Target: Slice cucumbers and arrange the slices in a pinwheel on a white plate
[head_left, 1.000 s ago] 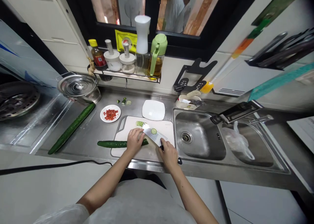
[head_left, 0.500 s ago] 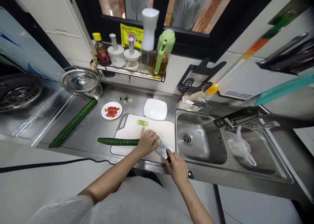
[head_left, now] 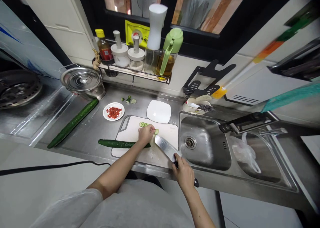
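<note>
Dark green cucumber (head_left: 117, 143), pale green slice (head_left: 156, 131), silver knife blade (head_left: 165, 147), white cutting board (head_left: 167, 130)

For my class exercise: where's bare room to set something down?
Bare counter lies between the leftmost cucumber, the plate and the sliced cucumber; the chopping board is bare between knife and white dish. Crowded: around left hand and slices.

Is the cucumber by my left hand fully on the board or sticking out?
Sticking out: one end of the cucumber extends past the left edge of the cutting board, over the counter.
</note>
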